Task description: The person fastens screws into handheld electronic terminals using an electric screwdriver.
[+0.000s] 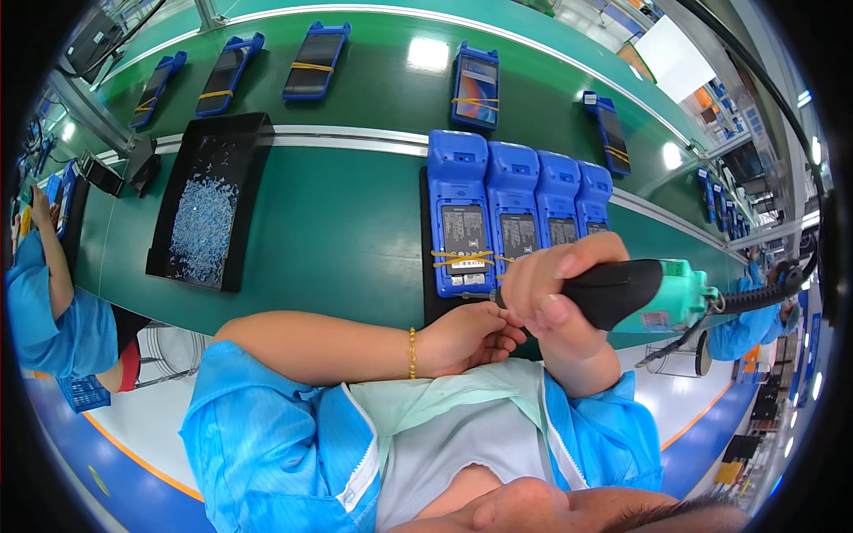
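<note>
My right hand (558,289) is wrapped round an electric screwdriver (673,298) with a teal body and black grip, held roughly level. Its tip end points left, toward my left hand (469,340). The fingers of my left hand are curled with thumb and forefinger together by that tip; whatever they may hold is too small to make out. Just beyond both hands, several blue handheld terminals (459,191) lie in a row, backs up, on a black mat (434,307). Yellow rubber bands (462,258) cross the leftmost one. My right hand partly covers the lower ends of the others.
A black tray (251,191) of small blue and clear pieces (204,226) stands left on the green bench (346,222). Beyond a metal rail (355,138), banded terminals (317,62) lie spaced along a green surface. A cable (764,298) trails right from the screwdriver. Co-workers sit at both sides.
</note>
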A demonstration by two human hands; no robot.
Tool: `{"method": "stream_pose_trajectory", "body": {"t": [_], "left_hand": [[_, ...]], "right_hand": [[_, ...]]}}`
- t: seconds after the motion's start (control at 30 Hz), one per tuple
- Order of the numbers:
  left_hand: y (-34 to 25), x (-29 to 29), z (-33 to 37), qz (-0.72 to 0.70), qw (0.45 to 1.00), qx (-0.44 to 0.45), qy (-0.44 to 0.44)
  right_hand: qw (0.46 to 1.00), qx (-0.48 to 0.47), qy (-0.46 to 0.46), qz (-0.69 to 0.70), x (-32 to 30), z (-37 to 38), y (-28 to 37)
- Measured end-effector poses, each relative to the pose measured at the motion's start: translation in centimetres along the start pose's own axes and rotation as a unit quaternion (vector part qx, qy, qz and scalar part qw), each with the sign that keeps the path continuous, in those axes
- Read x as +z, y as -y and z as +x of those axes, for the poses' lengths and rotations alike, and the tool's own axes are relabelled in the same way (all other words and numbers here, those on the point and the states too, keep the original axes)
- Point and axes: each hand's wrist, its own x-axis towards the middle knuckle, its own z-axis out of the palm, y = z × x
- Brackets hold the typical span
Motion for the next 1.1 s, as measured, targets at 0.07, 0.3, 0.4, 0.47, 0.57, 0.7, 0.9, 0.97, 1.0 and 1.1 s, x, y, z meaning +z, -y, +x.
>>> {"method": "stream_pose_trajectory", "body": {"t": [0.07,0.3,0.4,0.47,0.57,0.7,0.9,0.97,1.0,1.1], "left_hand": [[0.0,0.1,-0.1,0.005,1.000,0.001,-0.008],[0.3,-0.4,0.1,0.000,1.000,0.025,0.016],[0.2,-0.2,0.1,0.003,1.000,0.022,0.012],[0.3,-0.2,0.1,-0.002,1.000,0.023,0.007],[0.4,-0.3,0.4,-0.013,0.999,0.031,0.016],[1.0,-0.9,1.2,-0.005,0.997,0.076,0.024],[0.9,-0.7,1.0,-0.001,0.996,0.091,0.020],[1.0,-0.8,1.1,0.003,0.995,0.093,0.022],[1.1,-0.8,1.1,0.002,0.995,0.093,0.025],[1.2,-0.9,1.4,0.000,0.995,0.091,0.030]], "right_hand": [[0.999,-0.017,0.032,-0.016,0.0,0.2,-1.1],[0.997,0.051,0.053,0.008,0.0,0.2,-1.5],[0.999,-0.006,0.041,-0.022,0.3,0.4,-2.4],[0.999,-0.004,0.043,-0.024,0.4,0.5,-2.2],[0.995,-0.013,0.083,-0.058,0.1,0.7,-2.4],[0.992,0.014,0.086,-0.089,0.3,0.4,-2.1],[0.993,0.073,0.073,-0.058,0.4,0.1,-1.6],[0.993,0.069,0.068,-0.069,0.3,0.1,-1.8],[0.993,0.069,0.068,-0.069,0.4,0.0,-1.7],[0.993,0.079,0.059,-0.065,0.5,0.1,-1.8]]}}
